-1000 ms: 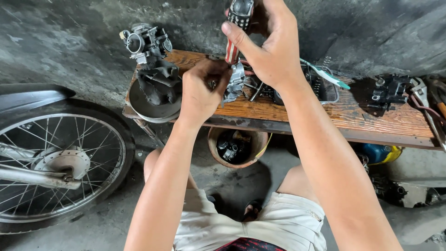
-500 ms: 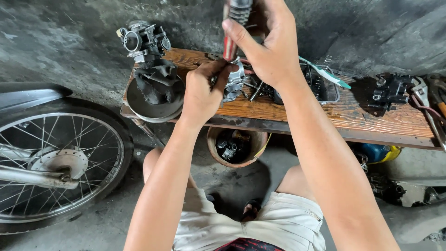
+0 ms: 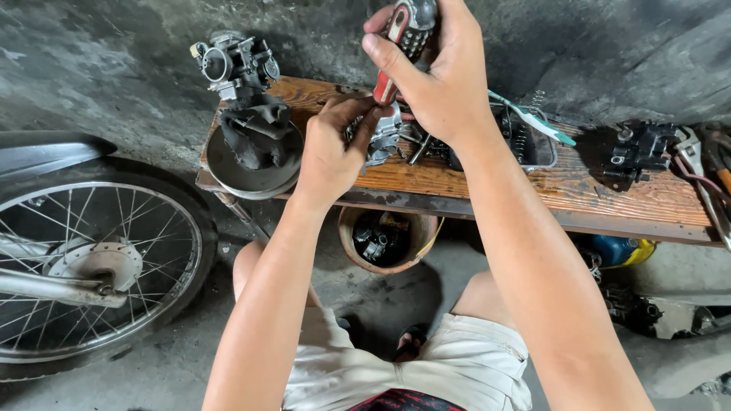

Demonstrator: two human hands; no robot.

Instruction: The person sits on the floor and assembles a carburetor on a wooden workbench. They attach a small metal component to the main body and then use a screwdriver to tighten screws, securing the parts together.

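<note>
My right hand [image 3: 438, 76] grips a red and black screwdriver [image 3: 403, 34] by its handle, held upright over a small metal engine part [image 3: 384, 133] on the wooden bench [image 3: 533, 190]. My left hand [image 3: 331, 144] clasps that metal part from the left and steadies it on the bench top. The screwdriver's tip is hidden behind my fingers.
A carburettor [image 3: 236, 65] and a grey dish with a black rubber piece [image 3: 255, 152] sit at the bench's left end. A metal tray with a teal toothbrush [image 3: 533, 122], a black part [image 3: 643, 148] and tools lie to the right. A tub of parts [image 3: 388, 240] stands under the bench; a spoked wheel [image 3: 91, 266] is at left.
The right hand and screwdriver have shifted slightly while the left hand stayed closed on the metal part. The view has dipped a little.
</note>
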